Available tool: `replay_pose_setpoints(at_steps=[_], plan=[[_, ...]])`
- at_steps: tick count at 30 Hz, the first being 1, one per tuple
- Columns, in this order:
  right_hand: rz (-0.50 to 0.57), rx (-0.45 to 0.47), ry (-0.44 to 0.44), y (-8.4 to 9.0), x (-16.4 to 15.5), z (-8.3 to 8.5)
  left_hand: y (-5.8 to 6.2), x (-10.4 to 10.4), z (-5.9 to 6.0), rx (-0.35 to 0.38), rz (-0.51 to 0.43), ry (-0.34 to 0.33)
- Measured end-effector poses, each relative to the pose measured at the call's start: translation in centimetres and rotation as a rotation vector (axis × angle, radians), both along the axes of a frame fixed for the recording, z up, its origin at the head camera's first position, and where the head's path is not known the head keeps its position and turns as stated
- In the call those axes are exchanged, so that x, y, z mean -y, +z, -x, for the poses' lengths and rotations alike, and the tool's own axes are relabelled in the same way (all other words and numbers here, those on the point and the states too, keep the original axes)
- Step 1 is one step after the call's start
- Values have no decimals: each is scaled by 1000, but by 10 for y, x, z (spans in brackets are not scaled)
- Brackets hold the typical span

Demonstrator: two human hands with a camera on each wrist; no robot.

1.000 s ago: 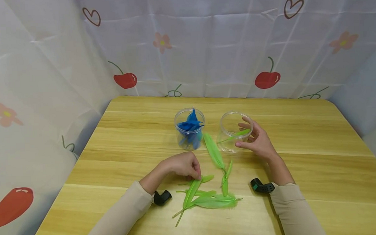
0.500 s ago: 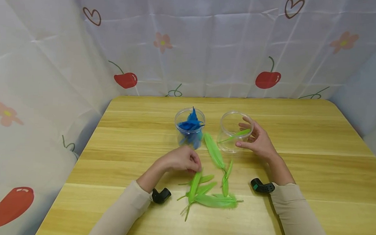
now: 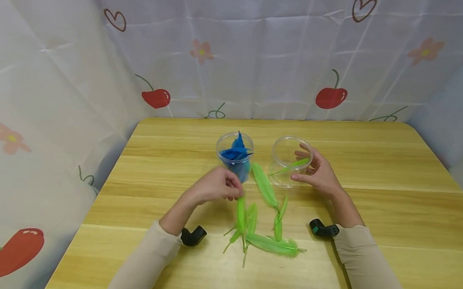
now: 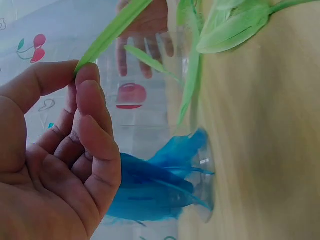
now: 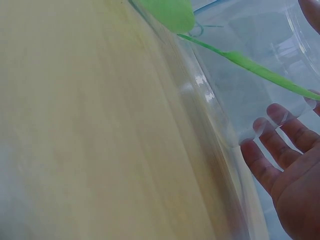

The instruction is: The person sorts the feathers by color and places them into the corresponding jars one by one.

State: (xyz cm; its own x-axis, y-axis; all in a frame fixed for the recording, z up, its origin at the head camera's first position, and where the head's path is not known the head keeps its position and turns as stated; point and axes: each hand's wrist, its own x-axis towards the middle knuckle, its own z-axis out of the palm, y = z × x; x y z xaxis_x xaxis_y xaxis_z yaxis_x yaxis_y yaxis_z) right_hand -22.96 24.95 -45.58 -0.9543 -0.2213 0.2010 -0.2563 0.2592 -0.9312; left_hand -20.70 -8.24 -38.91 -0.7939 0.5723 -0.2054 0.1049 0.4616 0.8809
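My left hand [image 3: 217, 185] pinches one end of a green feather [image 3: 240, 214] between thumb and forefinger, and the feather hangs down toward the other green feathers. In the left wrist view, that pinched feather [image 4: 112, 32] slants up from the fingertips. My right hand [image 3: 317, 171] holds a clear plastic jar [image 3: 284, 181] from its right side, thumb in front and fingers around the back. One green feather [image 5: 265, 74] leans inside this jar. Several loose green feathers [image 3: 271, 244] lie on the table below and right of the left hand.
A second clear jar [image 3: 219, 157], full of blue feathers [image 3: 237, 153], stands just beyond the left hand. A long green feather [image 3: 264, 185] lies between the jars. The wooden table [image 3: 159, 164] ends at a patterned curtain [image 3: 236, 67] behind.
My left hand has moved away from me toward the blue-feather jar, lifting the pinched feather, which turned more upright. Nearby loose feathers shifted with it. The right hand and its jar stayed put.
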Motion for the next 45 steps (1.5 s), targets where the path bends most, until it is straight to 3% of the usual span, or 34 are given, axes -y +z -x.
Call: replay_pose_setpoints(at_steps=[6,10,17,27,33,40,45], plan=[[6,0,1,0,0,0,10,4,0,-81,-13,53],[5,-1,0,0,0,0,14,5,0,-104,-48,130],[6,-5,3,-1,1,0,14,4,-1,-104,-210,277],[11,-9,5,-1,1,0,20,7,-2,-179,-383,425],[6,-9,2,-1,1,0,20,1,-1,-140,-525,491],[4,-11,-1,-1,0,-1,21,-14,1,-3,-759,533],[11,-14,3,-1,1,0,22,-28,3,32,-837,608]])
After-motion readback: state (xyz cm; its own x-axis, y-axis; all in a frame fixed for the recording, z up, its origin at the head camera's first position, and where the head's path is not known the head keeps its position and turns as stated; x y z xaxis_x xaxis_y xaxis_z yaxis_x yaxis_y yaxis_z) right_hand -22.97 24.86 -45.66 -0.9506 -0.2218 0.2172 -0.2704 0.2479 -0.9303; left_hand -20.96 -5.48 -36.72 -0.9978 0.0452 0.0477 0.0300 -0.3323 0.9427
